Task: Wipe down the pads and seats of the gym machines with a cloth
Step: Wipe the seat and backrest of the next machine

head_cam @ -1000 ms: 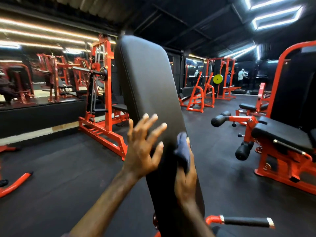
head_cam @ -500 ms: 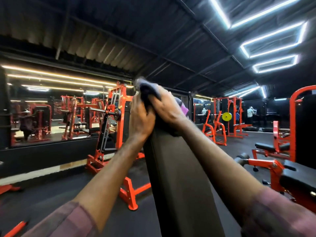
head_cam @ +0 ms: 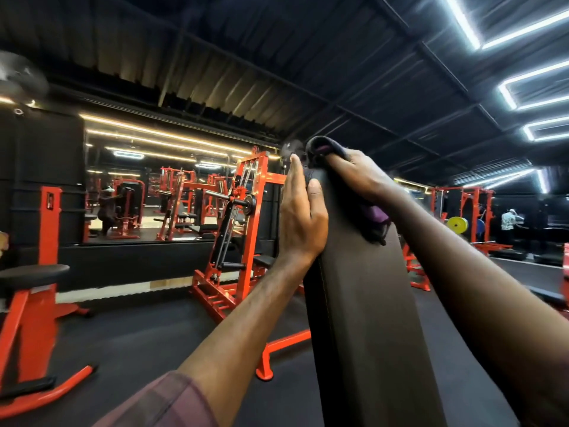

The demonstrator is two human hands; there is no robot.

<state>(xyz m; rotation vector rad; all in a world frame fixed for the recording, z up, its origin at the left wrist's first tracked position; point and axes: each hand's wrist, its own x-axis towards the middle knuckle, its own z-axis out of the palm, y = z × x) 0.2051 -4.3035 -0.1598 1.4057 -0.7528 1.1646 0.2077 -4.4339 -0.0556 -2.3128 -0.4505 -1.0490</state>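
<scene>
While left hand [head_cam: 300, 211] steadies pad [head_cam: 363, 303], right hand [head_cam: 354, 174] seemingly grips cloth [head_cam: 374, 215].

Orange rack [head_cam: 246, 211] stands left of pad [head_cam: 363, 303].

Left arm: reaches up and forward from lower left, forearm bare, plaid sleeve pushed back near the elbow.
Left hand [head_cam: 303, 215]: raised, fingers straight and together, pointing up; thumb [head_cam: 314, 192] lies across the front edge of the back pad [head_cam: 369, 303]; palm flat against its left side.
Right arm: comes in from lower right, forearm bare, angled up to the pad's top.
Right hand [head_cam: 358, 172]: fingers curled over the top end, gripping the dark cloth [head_cam: 374, 215].
</scene>
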